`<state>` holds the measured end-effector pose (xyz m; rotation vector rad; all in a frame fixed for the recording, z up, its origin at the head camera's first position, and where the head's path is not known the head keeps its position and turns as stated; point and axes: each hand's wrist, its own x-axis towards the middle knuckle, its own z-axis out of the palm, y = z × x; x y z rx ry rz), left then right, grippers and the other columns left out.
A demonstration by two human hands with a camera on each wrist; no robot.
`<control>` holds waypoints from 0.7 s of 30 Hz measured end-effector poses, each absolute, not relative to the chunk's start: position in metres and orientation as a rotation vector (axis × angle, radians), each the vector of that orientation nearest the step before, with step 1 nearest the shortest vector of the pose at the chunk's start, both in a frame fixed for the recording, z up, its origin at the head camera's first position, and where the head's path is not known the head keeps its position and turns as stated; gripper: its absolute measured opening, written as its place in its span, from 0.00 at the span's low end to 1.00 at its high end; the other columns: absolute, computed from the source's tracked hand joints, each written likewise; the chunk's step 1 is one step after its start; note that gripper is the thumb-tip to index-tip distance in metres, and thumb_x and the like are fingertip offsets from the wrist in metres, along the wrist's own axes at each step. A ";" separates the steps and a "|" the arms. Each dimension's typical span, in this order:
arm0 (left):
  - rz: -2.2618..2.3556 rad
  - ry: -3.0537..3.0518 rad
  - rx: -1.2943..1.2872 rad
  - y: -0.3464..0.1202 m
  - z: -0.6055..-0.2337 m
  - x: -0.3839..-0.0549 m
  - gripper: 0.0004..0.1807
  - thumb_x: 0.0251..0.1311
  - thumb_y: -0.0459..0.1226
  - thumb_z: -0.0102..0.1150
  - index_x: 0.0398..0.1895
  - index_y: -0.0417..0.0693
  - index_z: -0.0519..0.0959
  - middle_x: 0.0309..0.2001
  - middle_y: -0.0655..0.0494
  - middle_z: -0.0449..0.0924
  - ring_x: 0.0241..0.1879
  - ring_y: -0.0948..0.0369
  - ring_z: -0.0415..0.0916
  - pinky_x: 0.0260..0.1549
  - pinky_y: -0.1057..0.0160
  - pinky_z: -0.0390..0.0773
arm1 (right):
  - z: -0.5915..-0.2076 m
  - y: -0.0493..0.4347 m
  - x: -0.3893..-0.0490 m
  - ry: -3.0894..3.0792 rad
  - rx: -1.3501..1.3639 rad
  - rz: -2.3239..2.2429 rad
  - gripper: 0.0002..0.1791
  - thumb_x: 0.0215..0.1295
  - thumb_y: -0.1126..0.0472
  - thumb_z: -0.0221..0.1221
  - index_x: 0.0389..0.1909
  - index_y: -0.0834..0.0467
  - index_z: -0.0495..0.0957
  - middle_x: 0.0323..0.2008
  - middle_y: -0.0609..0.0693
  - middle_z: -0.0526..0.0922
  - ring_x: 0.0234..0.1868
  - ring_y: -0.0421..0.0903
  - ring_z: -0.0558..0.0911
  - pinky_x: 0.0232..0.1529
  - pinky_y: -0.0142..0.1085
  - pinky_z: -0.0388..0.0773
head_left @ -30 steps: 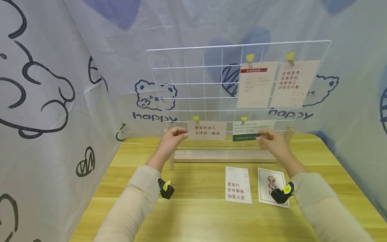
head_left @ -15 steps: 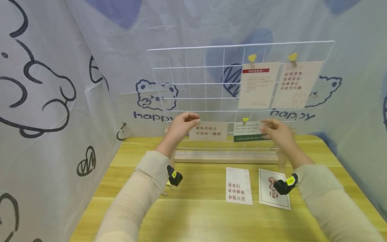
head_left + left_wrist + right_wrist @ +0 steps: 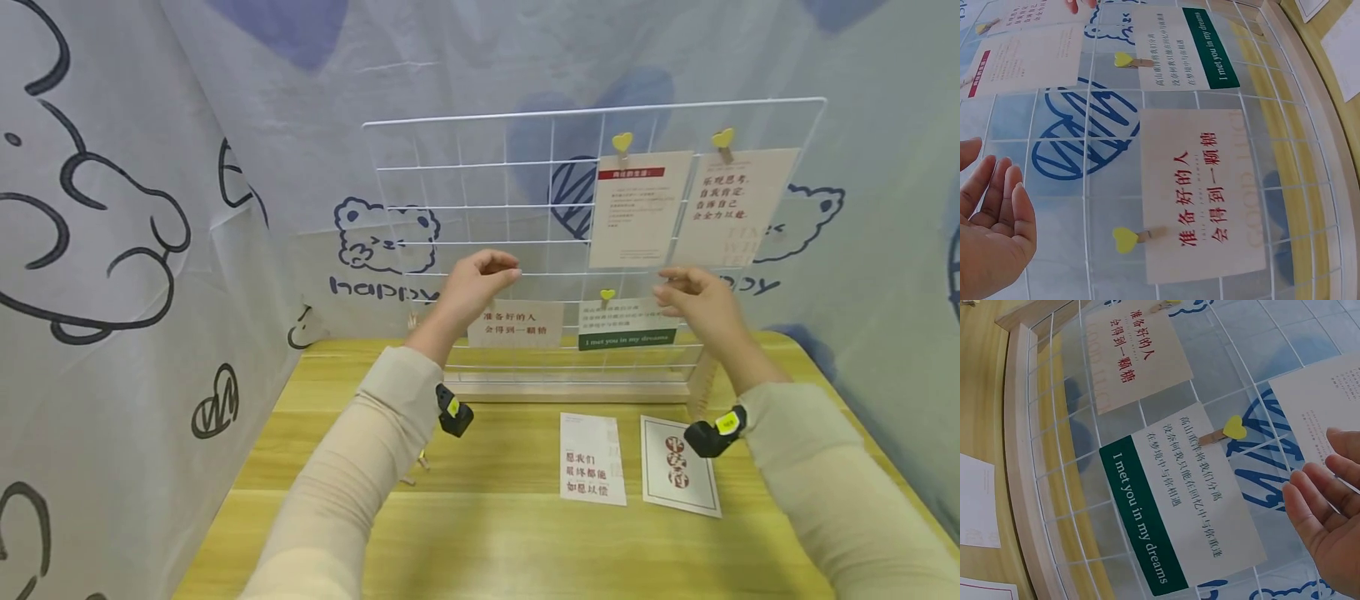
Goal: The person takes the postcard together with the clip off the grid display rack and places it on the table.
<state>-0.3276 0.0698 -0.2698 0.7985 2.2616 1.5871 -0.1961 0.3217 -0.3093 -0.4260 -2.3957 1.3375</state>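
A white wire grid stands upright in a wooden base. My left hand is above the white card with red writing, empty, with its fingers loosely bent and apart from the thumb. A yellow heart clip fixes that card to the grid. Empty too, my right hand hovers just above the right end of the green-banded card, its fingers relaxed. Another yellow heart clip holds that card. Both cards hang on the lower part of the grid.
Two taller cards, one with a red bar and one with red lines, are clipped at upper right. On the wooden table lie a white card and a black-bordered card. Loose clips show beside the left forearm.
Both hands have risen, the left also moving right from the card's left edge. The right hand has come off the green-banded card. The cards stay on the grid.
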 end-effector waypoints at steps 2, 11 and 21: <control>1.586 2.261 0.802 0.073 -0.267 -0.328 0.14 0.55 0.39 0.53 0.45 0.47 0.73 0.42 0.57 0.73 0.42 0.61 0.69 0.41 0.64 0.69 | -0.307 0.323 -0.197 -2.392 -0.426 1.319 0.27 0.60 0.50 0.51 0.55 0.62 0.64 0.43 0.59 0.72 0.40 0.47 0.74 0.41 0.37 0.73; 1.655 2.198 0.902 0.088 -0.251 -0.328 0.15 0.55 0.37 0.54 0.47 0.44 0.72 0.43 0.56 0.74 0.43 0.62 0.69 0.43 0.68 0.68 | -0.295 0.324 -0.201 -2.349 -0.411 1.325 0.26 0.59 0.52 0.52 0.54 0.63 0.64 0.42 0.57 0.71 0.37 0.41 0.73 0.39 0.30 0.73; 1.684 2.191 0.988 0.102 -0.229 -0.326 0.16 0.54 0.35 0.55 0.47 0.41 0.72 0.43 0.54 0.74 0.43 0.63 0.69 0.41 0.71 0.69 | -0.284 0.325 -0.205 -2.307 -0.411 1.288 0.25 0.59 0.53 0.53 0.54 0.63 0.65 0.43 0.55 0.71 0.38 0.43 0.73 0.41 0.31 0.72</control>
